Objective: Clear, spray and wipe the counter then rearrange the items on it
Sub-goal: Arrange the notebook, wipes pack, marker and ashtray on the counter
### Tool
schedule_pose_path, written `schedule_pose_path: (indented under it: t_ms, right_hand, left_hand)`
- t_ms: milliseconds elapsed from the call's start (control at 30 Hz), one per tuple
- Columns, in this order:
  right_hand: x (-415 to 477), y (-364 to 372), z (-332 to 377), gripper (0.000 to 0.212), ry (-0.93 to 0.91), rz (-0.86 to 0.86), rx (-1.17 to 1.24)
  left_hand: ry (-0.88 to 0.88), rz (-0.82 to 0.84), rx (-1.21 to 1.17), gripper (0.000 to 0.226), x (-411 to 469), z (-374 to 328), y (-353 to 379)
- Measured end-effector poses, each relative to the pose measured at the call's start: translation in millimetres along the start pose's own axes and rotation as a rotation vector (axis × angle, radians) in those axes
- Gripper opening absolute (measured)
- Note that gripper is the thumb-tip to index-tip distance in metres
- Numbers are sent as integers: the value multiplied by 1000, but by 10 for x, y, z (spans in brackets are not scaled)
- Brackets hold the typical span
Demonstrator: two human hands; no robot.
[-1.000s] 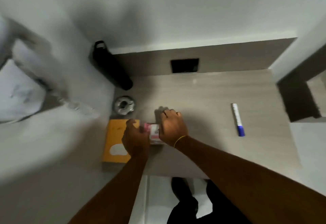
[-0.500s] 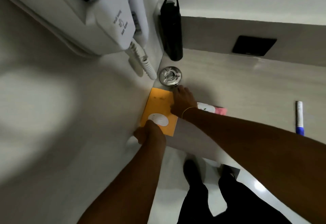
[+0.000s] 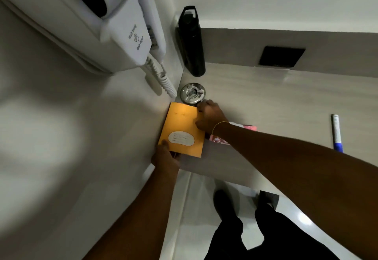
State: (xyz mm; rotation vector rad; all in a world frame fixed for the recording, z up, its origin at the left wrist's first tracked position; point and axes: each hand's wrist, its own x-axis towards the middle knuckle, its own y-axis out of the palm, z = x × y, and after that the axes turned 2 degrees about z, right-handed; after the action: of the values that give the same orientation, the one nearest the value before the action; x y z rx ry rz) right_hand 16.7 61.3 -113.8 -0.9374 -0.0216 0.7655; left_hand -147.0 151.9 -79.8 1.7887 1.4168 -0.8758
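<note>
Watching through the head camera, I see both hands on the orange notebook, which lies at the left edge of the counter, flush against the side wall. The left hand pinches its near left corner, thumb on the cover. The right hand is curled over the far right corner, fingers bent onto the edge. The hands are apart, one at each end of the book.

As for progress, I judge little of it can be confirmed. Five things sit on the counter: the notebook, a black bottle standing in the back corner, a round metal dish just beyond the notebook, a pink packet partly hidden under my right wrist, and a marker well off to the right. No spray bottle or cloth is in view, and I cannot tell from the surface whether it has been wiped.

So this is either the clearing stage, with the notebook about to be lifted, or the final rearranging, with the book being squared to the wall. I cannot say which. If it is clearing, spraying, wiping and rearranging all remain.
</note>
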Motion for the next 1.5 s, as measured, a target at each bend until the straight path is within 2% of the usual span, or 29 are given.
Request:
schedule_pose_path:
  t_ms: [200,300,367,467,533,633,700,833,1133,1400,1500]
  right_hand:
    - [-201,-560,-121,64,2,-74,75]
    - [-357,-961,-380,68,19,-114,74]
    - [-462,-1205,-605,62,59,-148,71]
    - [-712,-1534,-1006,56,144,-183,61]
    - [-891,-1674,-1271,51,179,-189,40]
    - [-1177,-1782,-1646,41,261,-165,18]
    - [-1342,-1781,-1849,42,312,-157,22]
    - [-1587,-1673,-2153,51,380,-136,29]
    - [-1754,-1439,-2242,73,400,-75,24]
    - [-1764,-1344,-2140,77,404,-79,-68]
    - [-1696,-1362,-1954,89,396,-180,-195]
  left_hand:
    - [19,94,78,52,-196,190,231]
    - [-14,128,124,49,-343,418,501]
    - [-15,162,174,44,-411,603,681]
    - [-11,243,305,29,-525,938,928]
    - [-7,292,396,7,-606,1142,1041]
    - [16,285,514,14,-700,1463,1142]
    - [49,310,613,14,-738,1675,1129]
    - [169,293,884,10,-752,2054,1037]
    - [305,295,1238,14,-714,2292,842]
    - [613,417,1707,32,-698,2073,866]
    - [788,463,1727,30,-727,1875,887]
